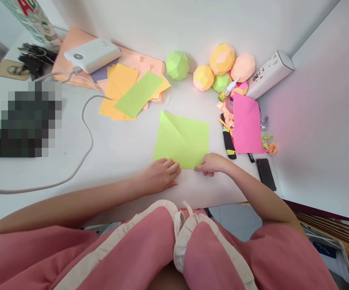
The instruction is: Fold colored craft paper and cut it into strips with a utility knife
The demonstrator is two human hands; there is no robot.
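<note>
A light green sheet of paper lies on the white desk in front of me, with a diagonal crease running from its far left corner. My left hand is closed at its near left edge, fingers curled over the paper and thumb low beside it. At the near right corner, my right hand is also closed, its index finger on the paper's edge and the other fingers bent under. What lies beneath the fingers is hidden.
Paper balls stand along the back wall. To the right lie a pink sheet, a cutter knife, a glue bottle and a black phone. Orange paper, a power bank and its cable are left.
</note>
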